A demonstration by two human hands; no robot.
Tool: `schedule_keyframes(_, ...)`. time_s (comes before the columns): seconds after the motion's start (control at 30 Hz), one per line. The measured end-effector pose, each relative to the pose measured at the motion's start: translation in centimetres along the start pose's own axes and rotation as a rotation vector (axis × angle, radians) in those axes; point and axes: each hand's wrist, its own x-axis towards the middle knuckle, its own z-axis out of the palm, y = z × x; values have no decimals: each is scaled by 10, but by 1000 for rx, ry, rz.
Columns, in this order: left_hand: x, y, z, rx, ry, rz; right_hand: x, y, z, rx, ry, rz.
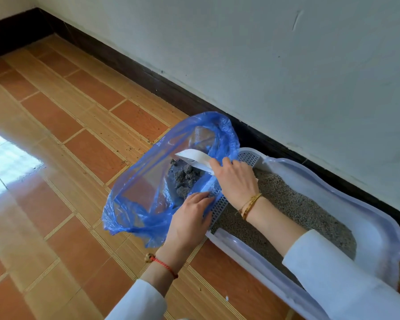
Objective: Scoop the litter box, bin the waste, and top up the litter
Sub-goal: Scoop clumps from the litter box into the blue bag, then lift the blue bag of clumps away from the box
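Home interior, orange tiled floor [83, 116], white wall [286, 65], dark skirting board [129, 63], cat litter box [367, 227]

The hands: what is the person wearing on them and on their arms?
Both arms have long white sleeves. The left hand has a thin red string bracelet with a small gold bead at the wrist. The right hand has thin gold bracelets at the wrist. There are no gloves, and I see no rings.

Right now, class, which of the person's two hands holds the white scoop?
The right hand, wearing gold bangles, grips the white scoop inside the blue plastic bag. The left hand, with a red string bracelet, only holds the bag's edge.
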Motion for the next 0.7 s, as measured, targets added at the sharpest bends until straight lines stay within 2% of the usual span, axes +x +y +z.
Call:
schedule_keyframes(0.1, 0, 1, -2, 10, -9, -5, -5, 7, -5, 60, 23, 78)
schedule_keyframes(0.2, 0, 2, -3, 11, -15, -5, -19, 20, -8, 362, -10, 221)
schedule_keyframes(0.47, -1, 3, -4, 31, -22, 8, -137, 65, -11, 1225, -115, 934)
schedule_keyframes(0.57, 0, 4, -3, 50, -31, 6, -186, 77, -4, 1282, -150, 1113)
schedule_keyframes(0.7, 1, 7, 0, 78, -37, -8, -218, 84, 5, 1300, -201, 1246)
